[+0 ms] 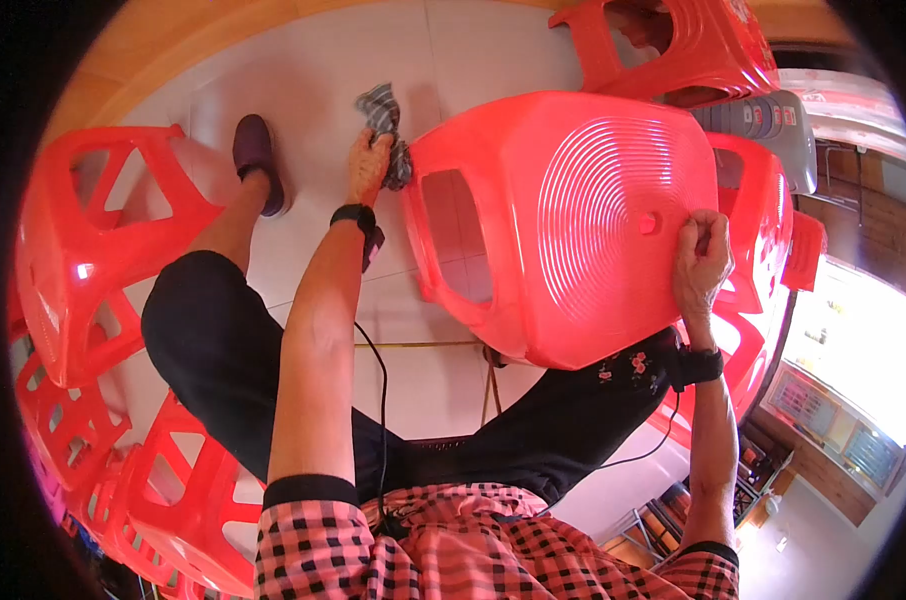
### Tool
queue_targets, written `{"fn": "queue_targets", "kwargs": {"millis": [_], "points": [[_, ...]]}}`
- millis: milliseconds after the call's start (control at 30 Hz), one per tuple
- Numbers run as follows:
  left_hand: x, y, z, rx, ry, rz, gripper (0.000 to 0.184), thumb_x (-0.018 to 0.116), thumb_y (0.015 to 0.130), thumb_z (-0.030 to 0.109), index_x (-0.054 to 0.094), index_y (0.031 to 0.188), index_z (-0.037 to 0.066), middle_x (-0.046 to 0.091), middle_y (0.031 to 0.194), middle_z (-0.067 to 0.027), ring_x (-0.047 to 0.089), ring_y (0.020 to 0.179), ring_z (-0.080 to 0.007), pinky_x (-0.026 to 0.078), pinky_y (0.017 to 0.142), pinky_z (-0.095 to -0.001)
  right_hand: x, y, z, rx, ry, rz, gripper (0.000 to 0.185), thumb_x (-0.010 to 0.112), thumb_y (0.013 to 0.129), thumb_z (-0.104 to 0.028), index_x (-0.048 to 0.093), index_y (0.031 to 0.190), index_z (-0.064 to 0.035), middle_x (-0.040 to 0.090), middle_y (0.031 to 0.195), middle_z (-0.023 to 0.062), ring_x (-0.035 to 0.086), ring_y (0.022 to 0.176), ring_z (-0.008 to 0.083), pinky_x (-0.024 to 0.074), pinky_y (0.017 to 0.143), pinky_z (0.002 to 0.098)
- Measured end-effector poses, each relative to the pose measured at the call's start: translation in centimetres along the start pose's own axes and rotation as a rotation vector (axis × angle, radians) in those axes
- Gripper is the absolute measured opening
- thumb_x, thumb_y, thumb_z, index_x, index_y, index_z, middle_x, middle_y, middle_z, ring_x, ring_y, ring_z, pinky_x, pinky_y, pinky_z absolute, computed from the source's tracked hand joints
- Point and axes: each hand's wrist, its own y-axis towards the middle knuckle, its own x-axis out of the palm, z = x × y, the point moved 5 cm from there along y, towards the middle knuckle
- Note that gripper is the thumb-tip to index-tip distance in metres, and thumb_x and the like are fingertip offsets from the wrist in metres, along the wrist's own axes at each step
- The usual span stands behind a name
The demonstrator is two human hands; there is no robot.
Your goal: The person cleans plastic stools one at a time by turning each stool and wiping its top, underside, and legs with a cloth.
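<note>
A red plastic stool (513,230) is tipped on its side in front of me, its ringed seat facing right. My left hand (370,160) is closed around a grey striped cloth (383,105), which touches the stool at the end of its legs. My right hand (703,255) lies against the seat's right side with curled fingers, holding the stool steady. Its fingertips are partly hidden. Each wrist wears a dark band, with a cable running back from it.
Several red stools (58,260) stand at my left. Another red stool (688,45) is at the upper right, and more (758,215) sit behind the held one. A grey container (783,125) stands at the right. My shoe (256,150) rests on the tiled floor (313,60).
</note>
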Motion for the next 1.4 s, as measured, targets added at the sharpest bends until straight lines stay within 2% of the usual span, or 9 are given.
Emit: {"fn": "queue_targets", "kwargs": {"millis": [333, 367, 400, 433, 500, 667, 833, 1033, 1400], "points": [[0.9, -11.0, -11.7, -0.326, -0.004, -0.375, 0.033, 0.042, 0.092, 0.028, 0.06, 0.085, 0.001, 0.058, 0.079, -0.0182, 0.059, 0.073, -0.0357, 0.044, 0.065, -0.0443, 0.0, 0.0, 0.4, 0.04, 0.016, -0.001, 0.007, 0.059, 0.084, -0.009, 0.055, 0.088, -0.0047, 0.053, 0.07, 0.0075, 0.052, 0.061, 0.0159, 0.044, 0.059, 0.0299], [0.6, -14.4, -9.6, 0.051, 0.138, -0.398, 0.033, 0.043, 0.091, 0.028, 0.059, 0.086, 0.0, 0.058, 0.078, -0.0185, 0.059, 0.072, -0.0337, 0.044, 0.064, -0.0431, 0.0, 0.0, 0.5, 0.041, 0.015, 0.01, 0.007, 0.059, 0.084, -0.009, 0.055, 0.088, -0.0047, 0.053, 0.07, 0.0075, 0.052, 0.061, 0.0159, 0.044, 0.059, 0.0299], [1.1, -17.7, -10.3, -0.585, -0.243, -0.318, 0.034, 0.045, 0.09, 0.029, 0.059, 0.085, -0.002, 0.06, 0.078, -0.015, 0.059, 0.07, -0.0269, 0.044, 0.062, -0.0398, 0.0, 0.0, 0.2, 0.011, -0.003, 0.024, 0.008, 0.06, 0.083, -0.009, 0.055, 0.088, -0.005, 0.053, 0.07, 0.0078, 0.053, 0.062, 0.0171, 0.0442, 0.059, 0.0305], [0.3, -19.0, -10.7, -0.004, 0.131, -0.24, 0.033, 0.047, 0.088, 0.028, 0.06, 0.085, -0.002, 0.061, 0.077, -0.0099, 0.06, 0.071, -0.0188, 0.046, 0.061, -0.0358, -0.1, 0.0, 0.0, -0.016, -0.024, 0.038, 0.008, 0.06, 0.083, -0.009, 0.055, 0.088, -0.0052, 0.053, 0.071, 0.0081, 0.054, 0.062, 0.0182, 0.0444, 0.06, 0.0312], [0.8, -21.6, -13.3, -0.654, -0.42, -0.103, 0.033, 0.047, 0.087, 0.027, 0.06, 0.085, -0.003, 0.062, 0.077, -0.0115, 0.06, 0.071, -0.0204, 0.047, 0.063, -0.0355, -0.3, 0.0, -0.1, 0.01, -0.025, 0.036, 0.009, 0.06, 0.082, -0.01, 0.055, 0.087, -0.0053, 0.054, 0.072, 0.0089, 0.056, 0.064, 0.0226, 0.0453, 0.061, 0.0344], [0.8, -20.3, -14.0, -0.364, 0.256, -0.317, 0.036, 0.047, 0.082, 0.03, 0.062, 0.084, -0.003, 0.063, 0.084, -0.026, 0.06, 0.081, -0.0424, 0.047, 0.074, -0.047, -0.6, 0.1, -0.4, -0.025, -0.07, 0.07, 0.011, 0.06, 0.08, -0.014, 0.053, 0.084, -0.0063, 0.056, 0.076, 0.0111, 0.059, 0.071, 0.0294, 0.0461, 0.063, 0.04], [0.9, -19.2, -6.7, -0.103, 0.603, -0.511, 0.033, 0.048, 0.081, 0.029, 0.065, 0.087, 0.002, 0.066, 0.087, -0.0226, 0.062, 0.085, -0.0388, 0.048, 0.076, -0.0446, -1.0, 0.0, -0.7, -0.07, -0.068, 0.126, 0.013, 0.061, 0.079, -0.015, 0.053, 0.084, -0.0073, 0.056, 0.076, 0.0109, 0.058, 0.074, 0.0303, 0.0458, 0.063, 0.0417], [0.4, -20.5, 1.0, -0.551, -0.169, -0.908, 0.02, 0.057, 0.089, 0.019, 0.066, 0.091, 0.002, 0.066, 0.079, -0.0059, 0.063, 0.069, -0.0142, 0.05, 0.062, -0.0276, -1.0, 0.0, -0.4, -0.093, 0.029, 0.145, 0.014, 0.061, 0.078, -0.016, 0.052, 0.084, -0.0082, 0.055, 0.078, 0.0095, 0.058, 0.076, 0.0291, 0.0444, 0.061, 0.0427], [-7.3, -19.9, 23.1, -0.143, -0.195, -0.544, 0.024, 0.058, 0.088, 0.019, 0.061, 0.098, -0.003, 0.062, 0.087, -0.0034, 0.057, 0.077, -0.0084, 0.045, 0.068, -0.0216, -1.1, -0.1, 0.5, -0.117, 0.141, 0.236, 0.011, 0.06, 0.078, -0.015, 0.052, 0.083, -0.0079, 0.057, 0.078, 0.0094, 0.058, 0.079, 0.0294, 0.0452, 0.065, 0.0424]]}}
